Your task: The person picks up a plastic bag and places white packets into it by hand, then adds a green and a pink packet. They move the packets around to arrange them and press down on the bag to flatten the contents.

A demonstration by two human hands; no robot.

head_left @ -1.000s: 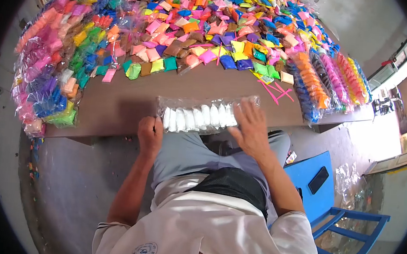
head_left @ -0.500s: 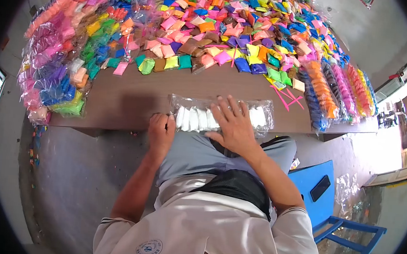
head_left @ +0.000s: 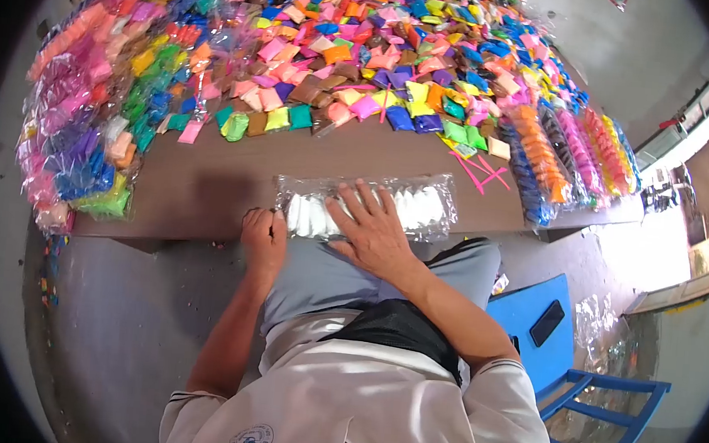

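Note:
A long clear plastic bag (head_left: 285,184) lies along the table's near edge, with a row of white packets (head_left: 312,216) inside it. My right hand (head_left: 373,233) rests palm down across the middle of the bag, fingers spread, hiding some of the packets. At the bag's lower left corner, my left hand (head_left: 264,244) is closed with its thumb against the curled fingers. Whatever it pinches there is too small to make out.
Colourful small packets (head_left: 366,72) are heaped across the back of the table (head_left: 174,182). Filled bags stand at left (head_left: 69,141) and right (head_left: 542,165). Pink strips (head_left: 483,175) lie near the right bags. A blue chair (head_left: 606,416) holds a phone (head_left: 547,322).
My right hand has slid slightly left along the bag, uncovering more white packets at its right end. My left hand stays closed at the left corner. The whole view has shifted a little.

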